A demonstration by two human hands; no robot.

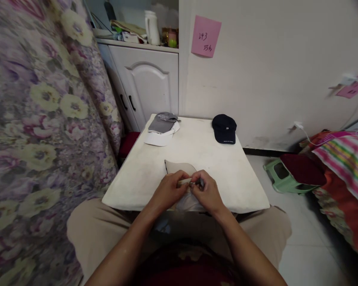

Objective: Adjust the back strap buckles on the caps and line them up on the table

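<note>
A beige cap (179, 167) lies at the near side of the table, its brim pointing away from me. My left hand (170, 190) is closed, pinching the cap's pale strap (184, 181) between thumb and fingers. My right hand (208, 191) is closed too, with its fingertips meeting the left hand's at a small dark piece on the strap, probably a buckle. The fingers hide much of this spot. Below the hands, the pale body of the cap hangs near the table's front edge.
On the white-covered table (197, 143), a grey cap (163, 122) lies over a white cap (158, 139) at the back left. A navy cap (224, 129) sits at the back right. A floral curtain (47, 139) hangs at left; a green stool (279, 174) stands at right.
</note>
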